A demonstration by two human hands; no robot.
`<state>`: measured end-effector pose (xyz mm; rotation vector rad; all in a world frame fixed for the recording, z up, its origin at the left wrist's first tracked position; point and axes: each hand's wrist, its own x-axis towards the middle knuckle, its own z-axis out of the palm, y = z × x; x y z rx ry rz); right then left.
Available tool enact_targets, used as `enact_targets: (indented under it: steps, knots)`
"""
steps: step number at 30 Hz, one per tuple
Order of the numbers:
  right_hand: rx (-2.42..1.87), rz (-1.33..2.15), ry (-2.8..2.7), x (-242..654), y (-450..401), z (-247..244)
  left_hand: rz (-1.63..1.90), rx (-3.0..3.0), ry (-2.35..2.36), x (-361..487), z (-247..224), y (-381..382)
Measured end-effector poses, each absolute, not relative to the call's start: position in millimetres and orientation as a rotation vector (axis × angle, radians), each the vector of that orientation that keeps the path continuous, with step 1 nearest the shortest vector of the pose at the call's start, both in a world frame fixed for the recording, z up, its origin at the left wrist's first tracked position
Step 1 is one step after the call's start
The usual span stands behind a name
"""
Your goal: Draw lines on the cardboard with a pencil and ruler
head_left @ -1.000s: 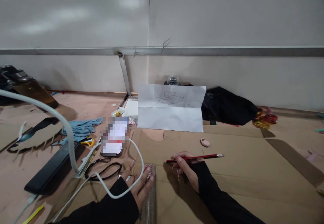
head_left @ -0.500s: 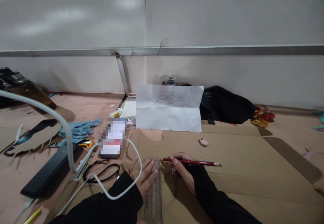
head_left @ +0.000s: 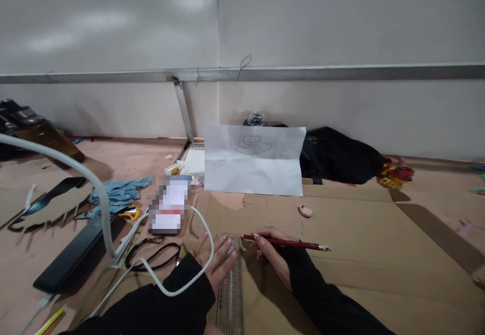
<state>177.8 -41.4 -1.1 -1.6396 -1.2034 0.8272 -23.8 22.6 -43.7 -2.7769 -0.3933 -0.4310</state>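
Note:
My left hand [head_left: 216,262] lies with fingers spread, pressing on a clear ruler [head_left: 230,299] that rests on a flat sheet of brown cardboard [head_left: 341,264]. In my right hand [head_left: 276,254] is a dark red pencil [head_left: 299,244], pinched between thumb and fingers. Its tip points left and sits close to the ruler's upper right edge; whether it touches the cardboard I cannot tell. Behind the hands a creased white paper [head_left: 253,173] stands propped up, bearing a pencil drawing of a wing-like shape. Faint lines are drawn on the cardboard below it. A pink eraser [head_left: 305,211] lies farther right.
Left of my hands are a phone [head_left: 170,206] on a white cable [head_left: 206,219], a black strap [head_left: 151,256], a black power bank [head_left: 76,254], a yellow utility knife [head_left: 131,212] and blue gloves [head_left: 117,193]. A black bag-like item [head_left: 341,155] lies behind, near the wall.
Both hands, the ruler and the pencil hold nearly the same places. The whole view has shifted very slightly.

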Motion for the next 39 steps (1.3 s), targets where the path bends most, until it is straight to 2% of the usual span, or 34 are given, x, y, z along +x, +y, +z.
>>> enact_targets:
  steps: [8,13,26,39]
  knots:
    - [-1.657,0.771,-1.234,177,-43,0,-0.539,-2.756,-0.307,-24,-48,29]
    - [-1.567,0.897,-1.018,180,-39,-3,-0.590,-2.801,-0.289,-26,-48,34]
    - [-1.498,0.964,-0.818,179,-35,5,-0.543,-2.830,-0.302,-27,-48,31]
    - [-1.531,0.926,-0.947,180,-38,-8,-0.606,-2.788,-0.337,-23,-47,29]
